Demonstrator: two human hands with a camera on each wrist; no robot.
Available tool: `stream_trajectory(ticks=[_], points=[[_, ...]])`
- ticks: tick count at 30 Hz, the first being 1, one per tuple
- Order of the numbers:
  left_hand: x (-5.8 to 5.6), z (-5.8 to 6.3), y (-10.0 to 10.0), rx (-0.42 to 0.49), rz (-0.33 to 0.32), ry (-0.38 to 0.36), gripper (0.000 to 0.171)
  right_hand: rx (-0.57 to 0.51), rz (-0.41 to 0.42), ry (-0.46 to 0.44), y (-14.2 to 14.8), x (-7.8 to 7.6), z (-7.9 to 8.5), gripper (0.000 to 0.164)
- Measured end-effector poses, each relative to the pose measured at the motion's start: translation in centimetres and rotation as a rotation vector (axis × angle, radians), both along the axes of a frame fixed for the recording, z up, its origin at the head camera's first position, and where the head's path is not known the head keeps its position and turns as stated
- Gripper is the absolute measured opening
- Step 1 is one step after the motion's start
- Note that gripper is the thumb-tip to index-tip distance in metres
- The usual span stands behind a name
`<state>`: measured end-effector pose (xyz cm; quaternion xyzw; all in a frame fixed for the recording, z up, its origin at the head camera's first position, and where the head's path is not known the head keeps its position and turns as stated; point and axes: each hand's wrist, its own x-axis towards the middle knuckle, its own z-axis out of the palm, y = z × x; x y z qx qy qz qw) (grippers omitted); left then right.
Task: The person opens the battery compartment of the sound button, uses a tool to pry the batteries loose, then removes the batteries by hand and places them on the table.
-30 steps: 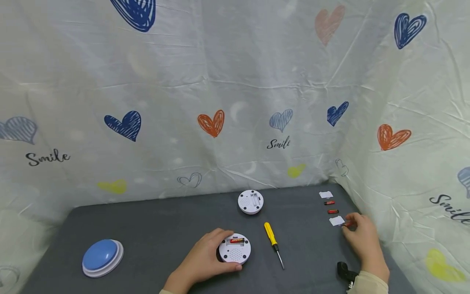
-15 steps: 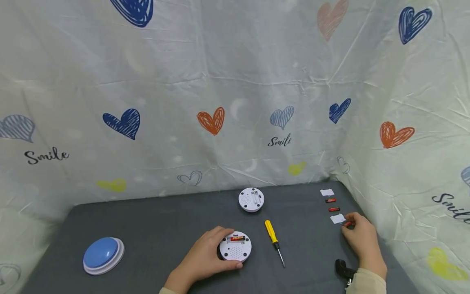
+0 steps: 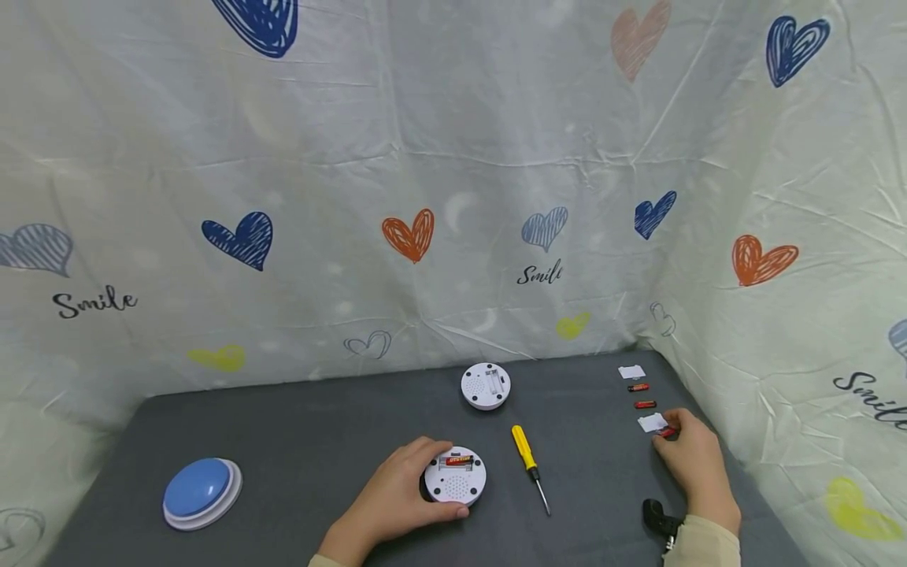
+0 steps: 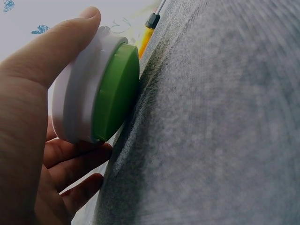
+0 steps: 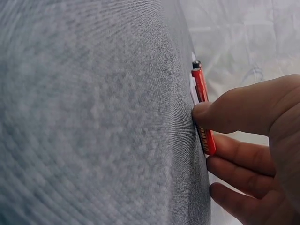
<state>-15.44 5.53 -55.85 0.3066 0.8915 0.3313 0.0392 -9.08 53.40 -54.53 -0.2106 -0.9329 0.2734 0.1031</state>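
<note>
My left hand (image 3: 393,496) grips a round white push-button device (image 3: 455,490) by its sides, thumb and fingers on opposite edges. Its underside faces up, and a red battery (image 3: 459,461) lies in the compartment. In the left wrist view the green dome (image 4: 117,91) of this device faces the dark cloth. At the right of the table my right hand (image 3: 697,465) pinches a red battery (image 5: 201,89) between thumb and fingers, low over the cloth. Right beside that battery lies a small white cover (image 3: 650,423). In the head view my fingers hide part of the battery.
Two more batteries (image 3: 641,404) and a second white cover (image 3: 631,372) lie farther back. A yellow screwdriver (image 3: 524,449) lies between my hands. Another upturned white device (image 3: 485,386) stands behind, a blue-domed button (image 3: 197,488) at left. Printed cloth (image 3: 425,181) hangs behind.
My right hand has shifted slightly left with the battery, which is now closer to the white cover. The left hand and its device stay put; the head view moved a little.
</note>
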Motion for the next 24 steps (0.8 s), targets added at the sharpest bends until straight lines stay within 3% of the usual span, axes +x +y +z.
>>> stream_trajectory(ticks=[11, 18, 24], points=[[0.0, 0.1, 0.1, 0.001, -0.004, 0.001, 0.092, -0.023, 0.025, 0.000, 0.2, 0.0, 0.5, 0.050], [0.0, 0.0, 0.0, 0.012, -0.007, 0.020, 0.089, -0.005, 0.058, 0.232, -1.3, 0.1, 2.6, 0.043], [0.0, -0.2, 0.1, 0.009, -0.008, 0.032, 0.089, 0.095, 0.162, 0.419, -3.9, -1.0, 5.2, 0.029]])
